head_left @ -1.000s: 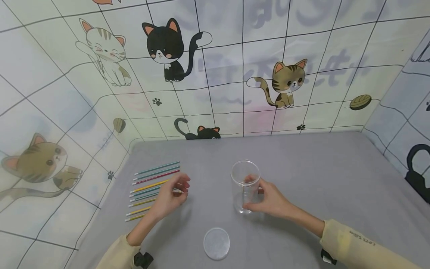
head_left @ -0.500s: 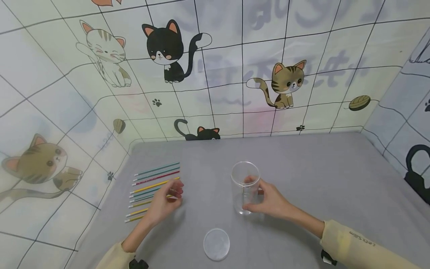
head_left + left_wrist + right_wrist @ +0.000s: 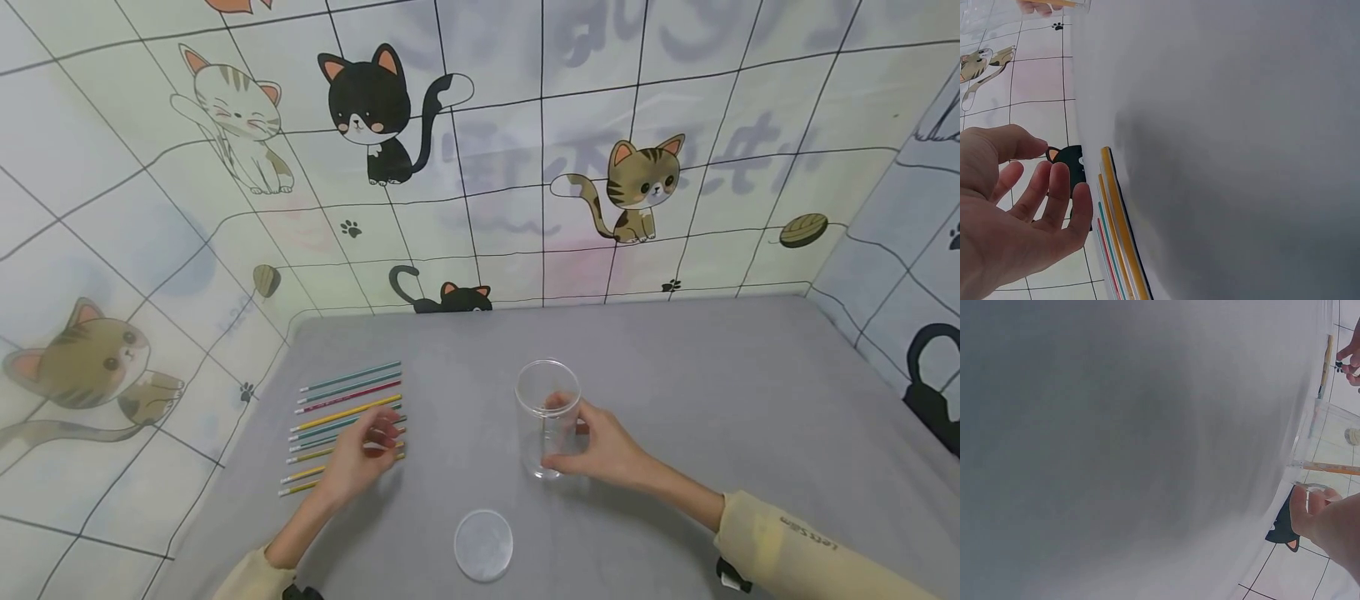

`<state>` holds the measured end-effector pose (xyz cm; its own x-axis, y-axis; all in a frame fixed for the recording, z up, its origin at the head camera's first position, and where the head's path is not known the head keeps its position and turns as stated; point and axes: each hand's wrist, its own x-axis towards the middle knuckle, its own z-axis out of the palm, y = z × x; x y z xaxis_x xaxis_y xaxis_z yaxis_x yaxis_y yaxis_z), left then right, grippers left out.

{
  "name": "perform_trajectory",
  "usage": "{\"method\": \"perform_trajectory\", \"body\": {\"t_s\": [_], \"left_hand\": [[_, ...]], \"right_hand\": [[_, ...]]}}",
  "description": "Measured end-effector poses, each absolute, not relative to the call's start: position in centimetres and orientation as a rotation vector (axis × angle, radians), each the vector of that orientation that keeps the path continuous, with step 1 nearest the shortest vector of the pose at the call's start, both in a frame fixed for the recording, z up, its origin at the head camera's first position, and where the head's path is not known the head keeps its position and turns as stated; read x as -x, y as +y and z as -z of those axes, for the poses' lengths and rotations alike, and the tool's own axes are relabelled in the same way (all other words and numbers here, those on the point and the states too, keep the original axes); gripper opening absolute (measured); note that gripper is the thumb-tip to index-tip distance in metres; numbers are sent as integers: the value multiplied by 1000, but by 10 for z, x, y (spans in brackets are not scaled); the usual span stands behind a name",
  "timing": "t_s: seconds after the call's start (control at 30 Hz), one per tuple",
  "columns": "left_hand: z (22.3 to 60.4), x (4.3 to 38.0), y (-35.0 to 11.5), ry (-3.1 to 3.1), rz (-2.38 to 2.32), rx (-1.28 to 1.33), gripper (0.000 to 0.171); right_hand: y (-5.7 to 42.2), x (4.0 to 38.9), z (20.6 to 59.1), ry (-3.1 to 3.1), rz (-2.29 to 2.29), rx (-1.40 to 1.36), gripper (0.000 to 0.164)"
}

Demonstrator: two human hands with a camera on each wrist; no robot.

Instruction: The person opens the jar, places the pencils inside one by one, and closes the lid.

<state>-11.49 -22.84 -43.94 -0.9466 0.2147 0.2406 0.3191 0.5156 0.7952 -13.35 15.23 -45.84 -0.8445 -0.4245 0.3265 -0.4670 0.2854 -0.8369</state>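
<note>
My right hand point(image 3: 603, 442) holds a tall clear jar point(image 3: 531, 417) upright on the table, with thumb and fingers around its side. An orange pencil point(image 3: 1335, 468) shows at the jar in the right wrist view; the head view does not let me make it out. My left hand point(image 3: 360, 458) hovers over a row of pencils point(image 3: 345, 412), covering parts of several. In the left wrist view its fingers point(image 3: 1055, 194) are loosely bent, with nothing between them, beside the pencil ends. The pencils are teal, red and yellow with white tips.
A round translucent lid point(image 3: 483, 546) lies flat on the grey tabletop point(image 3: 675, 375), in front of the jar. A cat-print cloth point(image 3: 510, 167) hangs behind the table and along both sides.
My left hand has drawn back a little to the left and toward me over the pencils, uncovering more of their right ends. The right hand and the jar have stayed in place.
</note>
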Motion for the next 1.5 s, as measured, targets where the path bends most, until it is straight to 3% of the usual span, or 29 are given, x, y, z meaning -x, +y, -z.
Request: {"method": "perform_trajectory", "body": {"t_s": [1.0, 1.5], "left_hand": [[459, 111, -251, -2700, 1232, 301, 47], [465, 106, -250, -2726, 1042, 399, 41]], "right_hand": [[152, 134, 458, -2489, -1653, -880, 69], [152, 134, 459, -2486, -1643, -868, 69]]}}
